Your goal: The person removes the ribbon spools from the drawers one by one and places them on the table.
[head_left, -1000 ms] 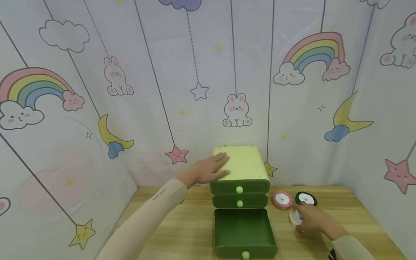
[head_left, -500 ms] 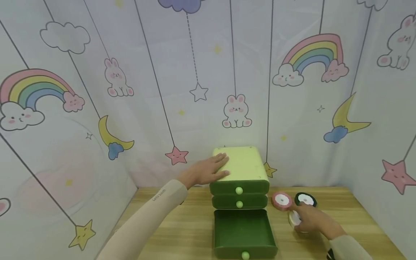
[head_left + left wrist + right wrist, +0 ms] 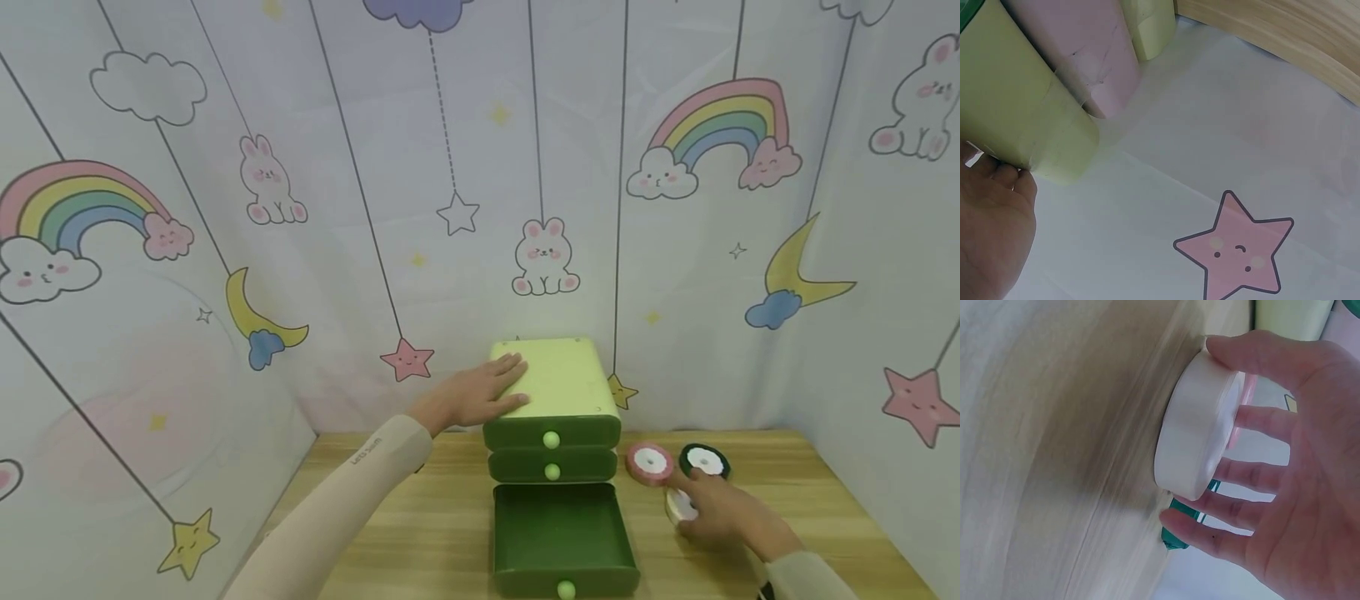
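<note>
My left hand (image 3: 476, 396) rests with straight fingers on the pale yellow-green top of a small drawer cabinet (image 3: 566, 375). Its two upper dark green drawers are closed, while the bottom drawer (image 3: 562, 525) is pulled out, with nothing visible inside. In the left wrist view, the fingertips lie along the edge of the cabinet (image 3: 1041, 119). To the right of the cabinet, my right hand (image 3: 720, 504) grips a roll of white ribbon (image 3: 1191, 425) on the table. The thumb is at one edge and fingers are curled at the other. The hand partly covers the roll in the head view.
A pink ribbon roll (image 3: 650, 461) and a dark green ribbon roll (image 3: 703, 460) lie just behind the right hand. The wooden table (image 3: 420, 525) meets a printed cloth backdrop (image 3: 450, 283) behind the cabinet and at both sides.
</note>
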Available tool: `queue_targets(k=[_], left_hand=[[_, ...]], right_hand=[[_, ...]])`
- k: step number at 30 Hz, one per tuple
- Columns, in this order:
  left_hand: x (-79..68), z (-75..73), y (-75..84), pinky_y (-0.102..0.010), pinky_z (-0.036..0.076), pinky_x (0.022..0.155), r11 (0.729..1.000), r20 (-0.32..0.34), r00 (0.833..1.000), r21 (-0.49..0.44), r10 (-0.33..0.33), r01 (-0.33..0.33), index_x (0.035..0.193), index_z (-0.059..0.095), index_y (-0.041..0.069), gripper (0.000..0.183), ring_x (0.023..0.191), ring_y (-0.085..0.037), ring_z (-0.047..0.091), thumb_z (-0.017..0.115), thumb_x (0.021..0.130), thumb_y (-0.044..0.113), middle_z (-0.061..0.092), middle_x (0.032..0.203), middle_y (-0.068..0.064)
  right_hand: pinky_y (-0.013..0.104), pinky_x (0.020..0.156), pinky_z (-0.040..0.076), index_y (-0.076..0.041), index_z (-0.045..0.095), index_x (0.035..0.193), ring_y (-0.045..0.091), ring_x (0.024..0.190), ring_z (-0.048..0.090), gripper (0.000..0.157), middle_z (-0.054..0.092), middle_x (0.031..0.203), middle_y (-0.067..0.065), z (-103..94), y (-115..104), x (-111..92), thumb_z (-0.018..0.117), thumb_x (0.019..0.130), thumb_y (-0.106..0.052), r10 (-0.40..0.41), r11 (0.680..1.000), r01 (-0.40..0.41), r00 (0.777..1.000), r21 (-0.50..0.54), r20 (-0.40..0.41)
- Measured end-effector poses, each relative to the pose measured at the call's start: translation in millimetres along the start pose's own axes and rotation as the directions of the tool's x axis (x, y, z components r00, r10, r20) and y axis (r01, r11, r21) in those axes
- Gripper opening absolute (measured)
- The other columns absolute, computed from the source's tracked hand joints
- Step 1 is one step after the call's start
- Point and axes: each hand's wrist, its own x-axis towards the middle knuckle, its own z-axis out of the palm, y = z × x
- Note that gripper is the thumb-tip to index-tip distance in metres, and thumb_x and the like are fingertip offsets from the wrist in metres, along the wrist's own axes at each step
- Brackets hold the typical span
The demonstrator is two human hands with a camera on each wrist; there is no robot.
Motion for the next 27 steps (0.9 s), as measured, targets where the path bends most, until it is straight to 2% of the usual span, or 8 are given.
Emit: queue_targets(k=[9,14,18,21,24,27], left_hand=[[1.2,0.8,2.2,-0.044,0.024,0.134,1.0,0.002,1.0,0.007,0.0,0.0,0.171,0.011,0.025,0.084,0.167,-0.018,0.008,0.02,0.105,0.076,0.006,0.18,0.002],[2.3,-0.8,2.9,-0.045,0.025,0.134,1.0,0.001,1.0,0.008,0.003,-0.003,0.171,0.011,0.024,0.082,0.167,-0.018,0.008,0.022,0.106,0.073,0.007,0.18,0.001],[2.8,-0.5,1.5,-0.044,0.024,0.134,1.0,-0.005,1.0,0.011,0.01,-0.01,0.171,0.012,0.023,0.083,0.167,-0.019,0.009,0.022,0.106,0.073,0.007,0.18,-0.001],[2.3,-0.1,0.4,-0.044,0.024,0.134,1.0,-0.003,1.0,0.013,0.01,-0.01,0.171,0.013,0.023,0.083,0.167,-0.02,0.009,0.022,0.106,0.073,0.008,0.18,-0.001],[1.5,-0.5,-0.1,-0.044,0.024,0.134,1.0,0.006,1.0,0.014,0.004,-0.004,0.171,0.012,0.023,0.083,0.167,-0.02,0.009,0.022,0.106,0.073,0.008,0.18,-0.001],[1.0,-1.0,0.1,-0.044,0.023,0.134,1.0,0.012,1.0,0.018,0.003,-0.004,0.171,0.013,0.022,0.083,0.167,-0.021,0.009,0.022,0.106,0.072,0.008,0.18,-0.001]], right_hand=[[0.06,0.086,0.059,-0.007,0.057,0.144,0.039,0.105,0.067,0.079,0.065,0.12,0.026,-2.4,-8.8,-9.4,0.091,0.078,-0.037,-0.025,0.997,0.02,0.997,-0.071,-0.071],[0.06,0.085,0.059,-0.003,0.064,0.134,0.043,0.106,0.066,0.068,0.067,0.121,0.022,-10.4,-22.0,-13.4,0.09,0.08,-0.037,-0.107,0.982,0.078,0.981,-0.174,-0.162],[0.06,0.086,0.06,-0.001,0.07,0.124,0.043,0.108,0.068,0.059,0.069,0.123,0.021,-16.3,-40.7,-15.6,0.088,0.082,-0.037,-0.202,0.966,0.151,0.946,-0.209,-0.252],[0.052,0.084,0.061,-0.005,0.073,0.12,0.034,0.103,0.07,0.051,0.072,0.117,0.014,-17.0,-54.3,-15.6,0.088,0.083,-0.036,-0.293,0.945,0.224,0.902,-0.238,-0.316],[0.045,0.081,0.06,-0.009,0.072,0.124,0.024,0.097,0.07,0.05,0.071,0.112,0.007,-16.5,-66.6,-15.3,0.088,0.084,-0.033,-0.37,0.918,0.281,0.86,-0.278,-0.352],[0.042,0.08,0.06,-0.008,0.072,0.124,0.023,0.097,0.069,0.049,0.071,0.112,0.006,-15.3,-78.5,-15.9,0.087,0.085,-0.033,-0.43,0.892,0.33,0.83,-0.309,-0.355]])
